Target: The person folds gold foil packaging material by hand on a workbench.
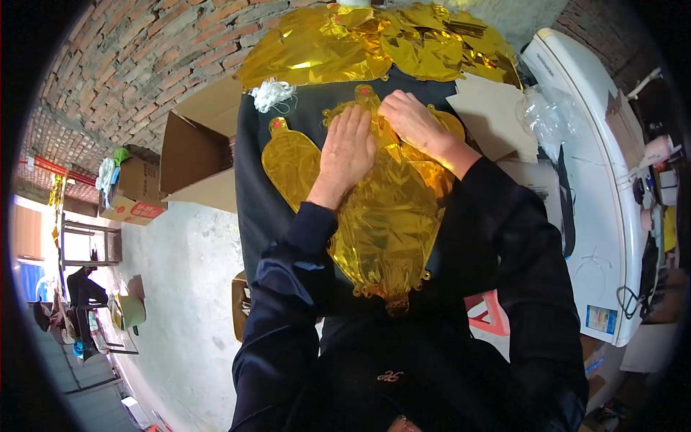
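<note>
A large flat gold foil piece (389,223) lies on the black-covered table (263,209), its narrow end with small tabs toward my body. My left hand (347,151) rests flat on its upper left part, fingers stretched out side by side. On the upper right part of the foil, my right hand (412,122) has its fingers bent and pressed together; what they hold, if anything, is hidden. Another gold foil piece (289,162) with a rounded tab lies left of my left hand.
Crumpled gold foil (324,47) covers the table's far end. White string (272,95) lies at the far left of the cloth. An open cardboard box (194,155) stands to the left. On the right are cardboard (493,115), clear plastic (551,119) and a white appliance (597,216).
</note>
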{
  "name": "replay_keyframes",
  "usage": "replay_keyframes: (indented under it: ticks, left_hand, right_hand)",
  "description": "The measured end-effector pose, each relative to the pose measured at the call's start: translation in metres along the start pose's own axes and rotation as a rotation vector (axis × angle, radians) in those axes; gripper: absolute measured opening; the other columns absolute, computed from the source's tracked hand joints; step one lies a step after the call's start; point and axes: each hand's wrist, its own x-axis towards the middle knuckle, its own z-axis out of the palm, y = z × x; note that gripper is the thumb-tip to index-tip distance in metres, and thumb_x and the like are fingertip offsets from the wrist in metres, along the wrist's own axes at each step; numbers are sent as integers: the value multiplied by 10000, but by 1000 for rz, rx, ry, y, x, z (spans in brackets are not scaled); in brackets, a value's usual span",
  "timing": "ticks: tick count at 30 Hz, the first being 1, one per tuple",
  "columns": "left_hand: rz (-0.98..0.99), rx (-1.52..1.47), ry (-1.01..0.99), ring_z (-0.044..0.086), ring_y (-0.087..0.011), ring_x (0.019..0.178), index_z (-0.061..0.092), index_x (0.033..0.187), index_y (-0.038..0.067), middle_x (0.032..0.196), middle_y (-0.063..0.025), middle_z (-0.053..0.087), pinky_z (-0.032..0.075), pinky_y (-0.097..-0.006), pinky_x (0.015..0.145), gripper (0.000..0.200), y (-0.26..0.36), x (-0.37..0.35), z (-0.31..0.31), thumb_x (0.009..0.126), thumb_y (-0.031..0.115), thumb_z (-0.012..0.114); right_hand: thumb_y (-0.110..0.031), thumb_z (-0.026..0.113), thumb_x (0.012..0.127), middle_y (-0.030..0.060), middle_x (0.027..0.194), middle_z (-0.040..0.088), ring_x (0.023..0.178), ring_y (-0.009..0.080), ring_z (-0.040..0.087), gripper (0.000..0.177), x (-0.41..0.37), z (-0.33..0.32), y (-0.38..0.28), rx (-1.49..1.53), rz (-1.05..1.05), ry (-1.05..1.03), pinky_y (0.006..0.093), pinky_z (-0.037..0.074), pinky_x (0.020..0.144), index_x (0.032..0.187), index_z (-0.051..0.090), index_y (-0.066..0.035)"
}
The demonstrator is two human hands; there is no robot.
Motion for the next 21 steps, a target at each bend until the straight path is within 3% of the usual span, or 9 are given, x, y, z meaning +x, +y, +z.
replay_keyframes:
  ticks: [5,10,13,16,21]
  left_hand:
    - [-8,14,-30,448,-358,1475,550,1455,1,1545,-210,527,321,-482,1242,494,0,1,-1,1019,232,535]
    - [-19,3,-41,441,-358,1479,544,1464,4,1553,-208,519,319,-488,1243,499,-1,1,0,1025,242,534]
    - [-21,17,-47,436,-358,1483,540,1469,4,1561,-205,512,316,-489,1244,503,-1,2,1,1028,248,529]
    - [-23,11,-57,428,-357,1488,533,1477,6,1568,-202,503,310,-486,1248,511,0,1,-2,1028,250,526]
    - [-14,7,-61,428,-363,1486,525,1485,5,1567,-208,501,306,-489,1250,519,1,1,-3,1022,242,521]
  right_hand:
    - [-96,647,832,54,985,588,1030,271,568,94,-29,-18,-13,99,-78,-9,370,484,914,919,611,-95]
    - [-61,690,790,100,966,579,981,321,571,179,-48,-44,-31,355,-83,-14,407,494,874,957,625,-59]
    - [-38,695,793,95,970,589,965,329,578,176,-49,-49,-30,367,-2,-151,414,496,878,955,632,-63]
    - [-44,686,829,81,963,597,995,315,579,138,-35,-39,-32,285,2,55,414,501,890,959,645,-64]
    - [-53,656,862,84,1046,603,1077,287,566,153,-25,-19,-30,123,79,-2,406,492,945,1015,660,-58]
